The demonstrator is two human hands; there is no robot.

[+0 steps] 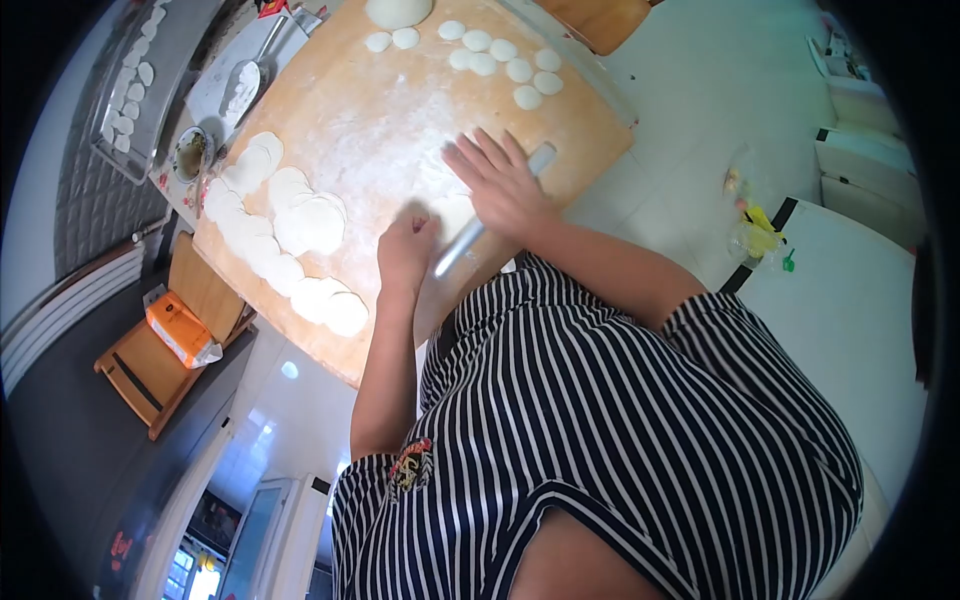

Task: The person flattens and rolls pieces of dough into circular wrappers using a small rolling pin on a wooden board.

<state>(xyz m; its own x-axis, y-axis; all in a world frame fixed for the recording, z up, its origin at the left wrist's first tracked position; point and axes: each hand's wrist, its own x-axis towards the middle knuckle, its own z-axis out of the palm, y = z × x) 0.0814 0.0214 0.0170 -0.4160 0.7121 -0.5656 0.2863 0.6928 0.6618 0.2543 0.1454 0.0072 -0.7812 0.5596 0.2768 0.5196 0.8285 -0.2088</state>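
Observation:
My right hand [505,190] lies with its fingers stretched out and its palm over a metallic-looking rolling pin [462,250]. The pin slants across the near edge of a floured wooden board [370,120]. Between my hands, a flat round dough wrapper [452,212] lies beside the pin. My left hand [405,248] is closed, its fingertips curled at the wrapper's left edge. To its left, overlapping rolled wrappers [308,222] spread across the board. Small dough pieces [484,45] sit in a group at the far right, near a large dough ball [398,10].
Beyond the board's left side are a bowl [190,155], a scoop with white powder [243,90] and a metal tray [150,110] of dough pieces. A wooden chair [135,355] holds an orange package [182,328]. A white cabinet-like surface [840,310] stands at right.

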